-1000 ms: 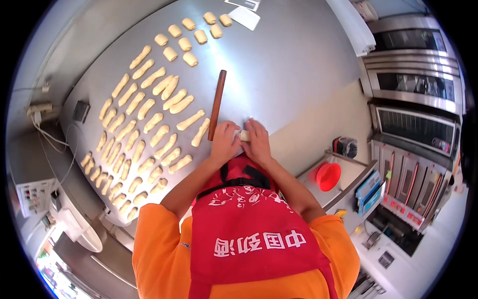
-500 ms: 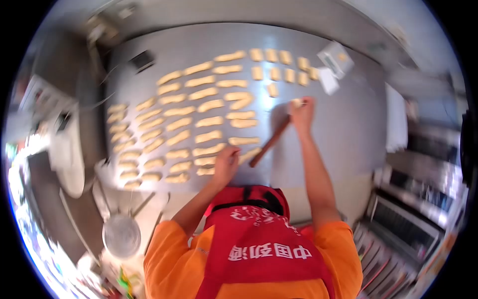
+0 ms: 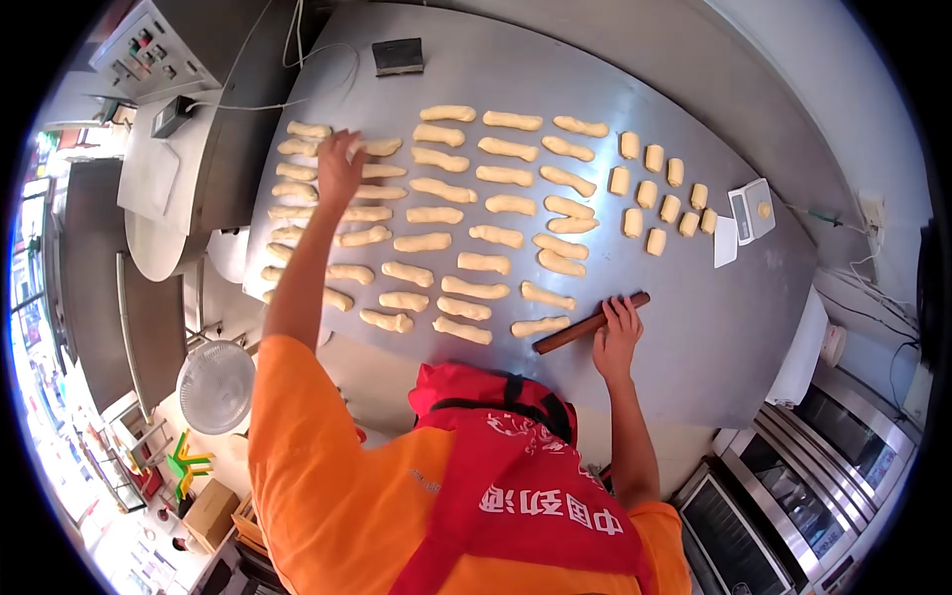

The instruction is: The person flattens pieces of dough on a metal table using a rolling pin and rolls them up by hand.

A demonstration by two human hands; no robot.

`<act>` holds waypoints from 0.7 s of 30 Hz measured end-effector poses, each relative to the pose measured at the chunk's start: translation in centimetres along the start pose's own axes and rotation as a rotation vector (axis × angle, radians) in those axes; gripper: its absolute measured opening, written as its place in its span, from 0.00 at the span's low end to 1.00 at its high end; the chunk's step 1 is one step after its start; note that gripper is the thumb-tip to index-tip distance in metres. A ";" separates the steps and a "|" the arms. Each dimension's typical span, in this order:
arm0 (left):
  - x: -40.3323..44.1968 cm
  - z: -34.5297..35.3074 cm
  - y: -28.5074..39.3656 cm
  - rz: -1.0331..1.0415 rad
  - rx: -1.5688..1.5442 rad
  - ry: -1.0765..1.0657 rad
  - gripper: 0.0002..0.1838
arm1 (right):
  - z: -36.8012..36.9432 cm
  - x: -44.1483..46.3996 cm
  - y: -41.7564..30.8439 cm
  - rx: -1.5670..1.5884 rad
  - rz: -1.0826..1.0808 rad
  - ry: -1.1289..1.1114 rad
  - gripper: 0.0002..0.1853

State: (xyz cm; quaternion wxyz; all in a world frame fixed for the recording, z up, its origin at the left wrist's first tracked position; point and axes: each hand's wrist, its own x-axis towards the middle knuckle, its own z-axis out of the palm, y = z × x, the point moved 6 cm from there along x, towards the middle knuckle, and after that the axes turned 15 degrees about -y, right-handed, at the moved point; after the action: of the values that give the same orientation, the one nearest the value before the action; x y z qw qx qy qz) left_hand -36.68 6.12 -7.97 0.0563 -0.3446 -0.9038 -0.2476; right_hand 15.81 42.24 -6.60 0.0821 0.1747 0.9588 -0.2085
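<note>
My left hand (image 3: pixel 342 164) reaches across to the left rows of dough, its fingers apart at the left end of a dough strip (image 3: pixel 383 147). Whether they press on that strip or hover just over it, I cannot tell. Close to the table's near edge, my right hand (image 3: pixel 617 337) has its fingers over a brown wooden rolling pin (image 3: pixel 575 334), which lies at a slant. Just left of the pin is another dough strip (image 3: pixel 539 326). Several more pale strips (image 3: pixel 442 188) lie in rows between my hands.
Short dough rolls (image 3: pixel 647 193) stand grouped on the right of the metal table (image 3: pixel 694 327). Beyond them is a white scale (image 3: pixel 751 210) with a small dough piece on it. A black box (image 3: pixel 398 57) lies at the far left, and ovens (image 3: pixel 793 486) stand at lower right.
My left hand has moved from the near-edge strips to the far-left rows. My right hand has come nearer my body, onto the rolling pin by the table's edge. The view has turned.
</note>
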 end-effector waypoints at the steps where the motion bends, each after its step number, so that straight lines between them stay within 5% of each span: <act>1: 0.4 -0.7 -1.0 -0.069 0.008 -0.024 0.12 | 0.1 -0.6 0.0 -0.001 0.019 -0.047 0.29; 6: -1.7 -0.5 -2.0 -0.026 -0.101 -0.267 0.08 | 0.9 -2.3 0.4 -0.039 0.112 -0.051 0.28; 14: -1.3 2.0 -3.6 -0.081 -0.056 -0.565 0.20 | 1.5 -4.8 0.3 -0.056 0.186 0.079 0.19; 18: 2.1 3.0 -5.1 -0.079 0.178 -0.933 0.17 | 1.1 -8.2 -0.2 0.066 0.212 0.185 0.16; 21: 5.6 1.1 -1.0 0.025 0.334 -0.962 0.15 | 1.6 -11.2 -0.4 0.219 0.304 0.297 0.16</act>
State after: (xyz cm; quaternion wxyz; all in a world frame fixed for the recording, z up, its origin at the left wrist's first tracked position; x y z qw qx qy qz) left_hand -41.44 9.35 -7.83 -0.3090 -0.4169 -0.8503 0.0878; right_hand 26.16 37.83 -5.29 -0.0487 0.3536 0.8947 -0.2686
